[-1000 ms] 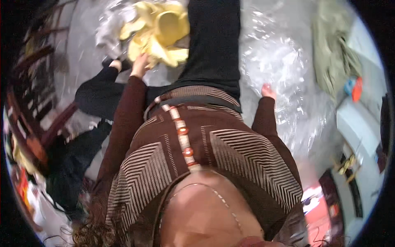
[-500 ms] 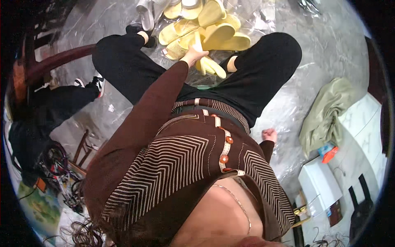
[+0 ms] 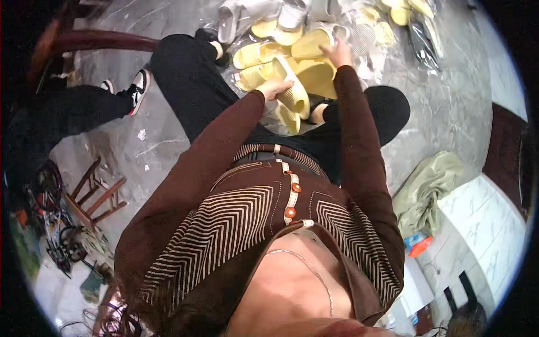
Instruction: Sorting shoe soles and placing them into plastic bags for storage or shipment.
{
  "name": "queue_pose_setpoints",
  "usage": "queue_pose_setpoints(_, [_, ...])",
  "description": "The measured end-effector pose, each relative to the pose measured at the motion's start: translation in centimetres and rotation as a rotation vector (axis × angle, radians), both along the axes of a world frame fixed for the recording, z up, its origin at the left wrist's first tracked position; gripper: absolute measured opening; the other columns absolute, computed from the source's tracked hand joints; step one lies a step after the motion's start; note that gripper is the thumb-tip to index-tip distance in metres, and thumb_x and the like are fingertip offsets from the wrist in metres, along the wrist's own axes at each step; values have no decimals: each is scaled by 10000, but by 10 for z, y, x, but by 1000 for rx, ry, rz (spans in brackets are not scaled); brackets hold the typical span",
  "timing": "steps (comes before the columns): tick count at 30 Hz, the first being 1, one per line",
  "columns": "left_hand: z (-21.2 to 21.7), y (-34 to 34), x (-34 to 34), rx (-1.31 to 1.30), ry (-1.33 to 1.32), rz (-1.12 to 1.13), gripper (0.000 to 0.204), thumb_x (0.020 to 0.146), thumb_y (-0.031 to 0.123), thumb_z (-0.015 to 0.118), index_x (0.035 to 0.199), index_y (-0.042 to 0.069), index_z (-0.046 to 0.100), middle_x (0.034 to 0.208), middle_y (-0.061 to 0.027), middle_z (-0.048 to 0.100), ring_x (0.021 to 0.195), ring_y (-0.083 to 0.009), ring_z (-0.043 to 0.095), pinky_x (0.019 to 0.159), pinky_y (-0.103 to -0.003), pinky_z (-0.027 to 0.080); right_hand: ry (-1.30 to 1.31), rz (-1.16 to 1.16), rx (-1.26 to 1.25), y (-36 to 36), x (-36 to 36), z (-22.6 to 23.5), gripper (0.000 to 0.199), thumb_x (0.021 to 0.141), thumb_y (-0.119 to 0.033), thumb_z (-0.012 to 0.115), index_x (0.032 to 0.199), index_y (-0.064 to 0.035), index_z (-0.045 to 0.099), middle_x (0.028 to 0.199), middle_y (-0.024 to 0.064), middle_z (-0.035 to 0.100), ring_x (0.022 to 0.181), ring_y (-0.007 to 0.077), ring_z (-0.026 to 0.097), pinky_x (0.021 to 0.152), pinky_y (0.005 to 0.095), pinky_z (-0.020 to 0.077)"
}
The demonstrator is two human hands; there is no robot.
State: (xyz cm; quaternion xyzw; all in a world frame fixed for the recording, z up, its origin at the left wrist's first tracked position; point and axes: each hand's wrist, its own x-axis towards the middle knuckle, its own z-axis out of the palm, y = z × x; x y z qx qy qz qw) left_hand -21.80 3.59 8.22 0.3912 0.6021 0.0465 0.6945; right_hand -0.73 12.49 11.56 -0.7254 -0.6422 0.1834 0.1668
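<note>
Between my bent legs, my left hand (image 3: 275, 89) is closed round a pale yellow slipper (image 3: 295, 94) whose ribbed strap faces up. Another yellow slipper (image 3: 288, 120) hangs or lies just below it; I cannot tell whether the same hand holds both. Farther out, my right hand (image 3: 338, 53) grips the right edge of a yellow slipper (image 3: 309, 45) on the pile, its thumb over the sole. Partly hidden beneath the two hands is a larger yellow slipper (image 3: 316, 76). More yellow slippers (image 3: 250, 56) lie to the left of the pile.
White and grey slippers (image 3: 228, 21) lie at the far side, some in clear plastic. Dark slippers in plastic (image 3: 425, 45) are at far right. A person's sneaker (image 3: 137, 90) and a wooden stool (image 3: 95, 194) are left. A green-grey cloth (image 3: 429, 188) lies right.
My right hand has come up from beside my hip to the slipper pile and taken hold of a yellow slipper. My left hand has turned its slipper so the strap shows.
</note>
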Motion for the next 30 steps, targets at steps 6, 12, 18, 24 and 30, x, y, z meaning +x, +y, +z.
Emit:
queue_pose_setpoints(6, [47, 0, -14, -85, -153, 567, 336, 800, 323, 507, 847, -9, 497, 646, -32, 454, 508, -147, 438, 411, -281, 357, 407, -166, -109, -37, -11, -18, 325, 682, -251, 649, 805, 47, 606, 723, 174, 616, 730, 241, 612, 647, 359, 471])
queue_pose_setpoints(12, [99, 24, -30, 173, -261, 549, 310, 798, 301, 490, 913, 13, 478, 763, -75, 472, 552, -153, 458, 448, -282, 384, 969, -253, -4, -60, -41, 110, 214, 764, -167, 592, 868, 17, 555, 754, 74, 589, 648, 146, 572, 564, 261, 444])
queue_pose_setpoints(18, [192, 36, -47, 796, -104, 52, 238, 750, 233, 460, 595, 67, 532, 514, -29, 490, 474, -135, 451, 432, -284, 389, 675, 168, 134, -73, -5, 196, 225, 796, -185, 576, 905, 12, 566, 684, 62, 596, 594, 110, 532, 544, 247, 427])
queue_pose_setpoints(24, [302, 45, -60, 868, -206, -342, 280, 779, 251, 500, 832, -23, 526, 623, -104, 538, 500, -170, 547, 409, -294, 461, 504, 220, 280, -75, 28, 253, 152, 771, -107, 596, 779, 16, 507, 605, 48, 543, 496, 102, 519, 445, 221, 423])
queue_pose_setpoints(30, [449, 84, -115, 1107, 19, -360, 272, 785, 235, 503, 709, -23, 545, 587, -65, 535, 506, -129, 538, 411, -263, 448, 589, 197, 251, -59, 40, 232, 125, 758, -91, 588, 751, 4, 506, 578, 49, 535, 434, 103, 500, 392, 232, 407])
